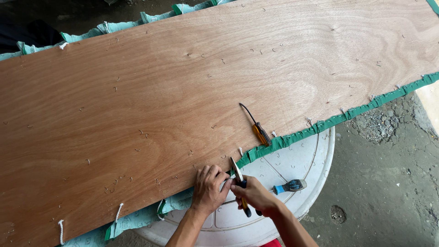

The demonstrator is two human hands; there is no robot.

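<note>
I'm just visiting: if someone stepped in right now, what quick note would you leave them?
Left hand: pressed flat on the large brown plywood board at its near edge.
Right hand: gripping dark-handled pliers, jaws at the green fabric edging.
Orange-handled screwdriver lies on the board; blue-handled tool rests on the white round plastic table underneath.
Done: loose staples are scattered over the board.
Left: edging remains attached along the right side.
</note>
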